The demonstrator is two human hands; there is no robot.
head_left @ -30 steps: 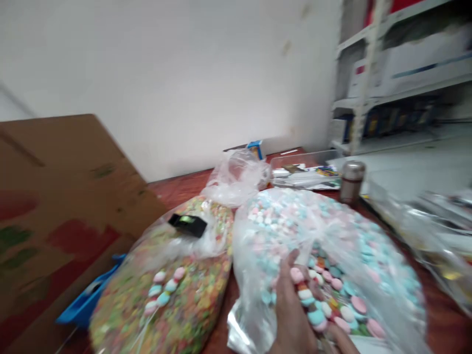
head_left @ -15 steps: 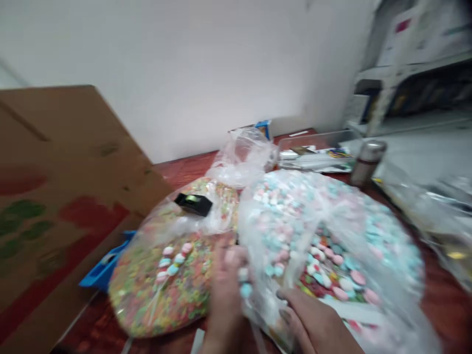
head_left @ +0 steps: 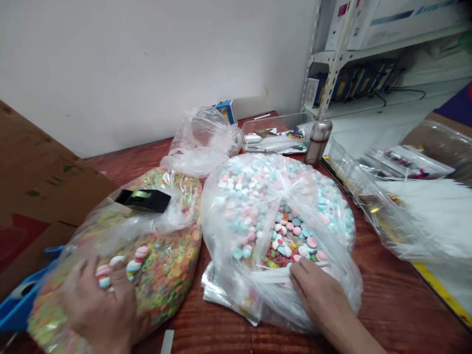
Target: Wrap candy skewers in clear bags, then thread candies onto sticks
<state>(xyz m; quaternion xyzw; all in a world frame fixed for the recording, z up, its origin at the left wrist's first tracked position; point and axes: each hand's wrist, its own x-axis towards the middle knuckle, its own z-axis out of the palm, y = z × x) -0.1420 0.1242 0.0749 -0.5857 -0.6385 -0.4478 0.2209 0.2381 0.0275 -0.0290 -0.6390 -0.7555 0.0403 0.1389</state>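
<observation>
My left hand (head_left: 99,307) is over a large clear bag of coloured cereal-like rings (head_left: 165,265). Its thumb and fingers close around a candy skewer (head_left: 103,275) of pink, white and blue pieces. Another candy skewer (head_left: 134,263) lies on the bag just right of the thumb. My right hand (head_left: 320,287) reaches to the opening of a round plastic bag of pastel candies (head_left: 236,196). Its fingers are pressed together on thin white sticks (head_left: 273,276) at the opening's near edge; the fingertips are partly hidden. Loose pink, blue and white candies (head_left: 289,238) show inside the opening.
A black tape dispenser (head_left: 143,200) lies on the ring bag. Behind stand a clear tray (head_left: 276,125) and a metal bottle (head_left: 318,142). Cardboard (head_left: 40,182) and a blue tray (head_left: 27,295) are left; a clear plastic bin (head_left: 368,206) is right.
My left hand has moved left from between the bags, with a candy skewer, onto the ring bag. My right hand has shifted to the white sticks. The view has turned right.
</observation>
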